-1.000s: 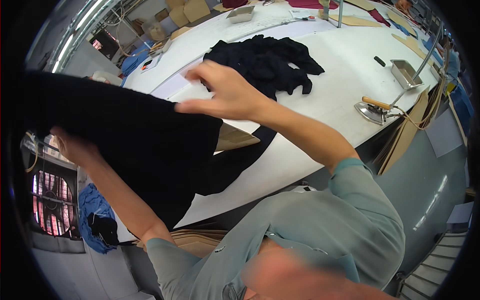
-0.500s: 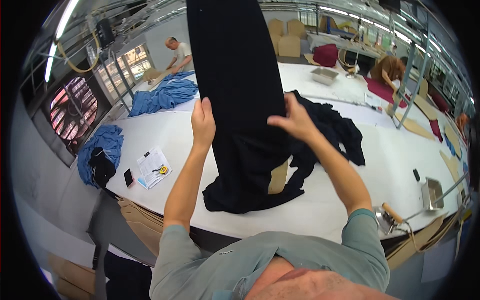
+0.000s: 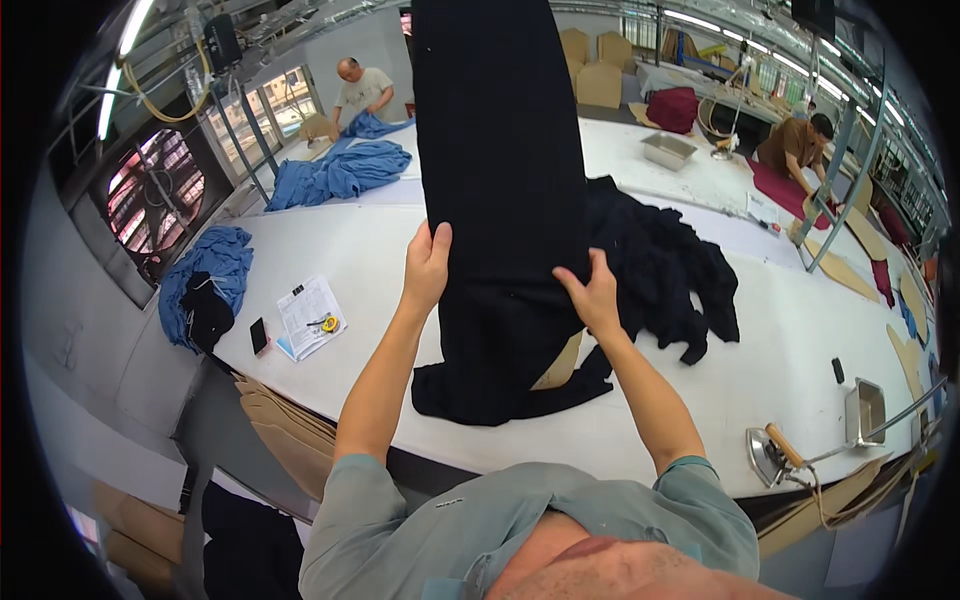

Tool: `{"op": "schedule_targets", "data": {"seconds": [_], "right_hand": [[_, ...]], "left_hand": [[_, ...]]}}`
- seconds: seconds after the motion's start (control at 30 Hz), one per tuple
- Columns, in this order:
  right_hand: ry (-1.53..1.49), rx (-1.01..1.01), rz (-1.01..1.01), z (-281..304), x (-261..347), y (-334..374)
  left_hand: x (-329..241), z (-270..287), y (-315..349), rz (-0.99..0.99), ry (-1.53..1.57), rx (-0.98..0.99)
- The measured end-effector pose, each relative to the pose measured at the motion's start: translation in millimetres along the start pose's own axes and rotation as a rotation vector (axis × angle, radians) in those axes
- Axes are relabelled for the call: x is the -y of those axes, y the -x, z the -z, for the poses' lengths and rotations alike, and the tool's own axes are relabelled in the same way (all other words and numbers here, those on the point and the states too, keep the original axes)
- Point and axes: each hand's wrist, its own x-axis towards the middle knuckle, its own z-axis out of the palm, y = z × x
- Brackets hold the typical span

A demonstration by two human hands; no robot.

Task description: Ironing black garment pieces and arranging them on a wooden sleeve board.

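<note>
A long black garment (image 3: 505, 150) rises from the table in front of me, its upper part standing flat and smooth. My left hand (image 3: 427, 268) grips its left edge. On the right edge, my right hand (image 3: 592, 292) holds it with the thumb lying across the front and the other fingers mostly hidden. Below my hands the cloth gathers in folds on the table. A piece of tan board (image 3: 560, 364) shows through a gap there; how far it runs under the cloth is hidden. Beside my right hand lies a crumpled pile of black clothing (image 3: 665, 265).
A white table (image 3: 385, 300) carries papers (image 3: 305, 305) with a yellow tape measure (image 3: 330, 323), a phone (image 3: 259, 335) and blue clothing (image 3: 212, 275) at left. An iron (image 3: 768, 455) and a metal tray (image 3: 865, 410) stand right. Two co-workers (image 3: 362, 92) (image 3: 795, 145) handle cloth farther back.
My right hand has moved down along the garment's right edge, and its grip has shifted. My left hand stays on the left edge. The view has shifted slightly.
</note>
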Motion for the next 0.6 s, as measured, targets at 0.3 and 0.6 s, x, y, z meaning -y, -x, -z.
{"op": "schedule_targets", "data": {"seconds": [0.3,0.6], "right_hand": [[-0.991,0.036,-1.153,-44,-78,164],[-0.752,0.782,-0.962,-83,69,86]], "left_hand": [[50,63,79,0.471,0.466,-0.002],[80,60,96,0.517,0.869,-0.171]]}}
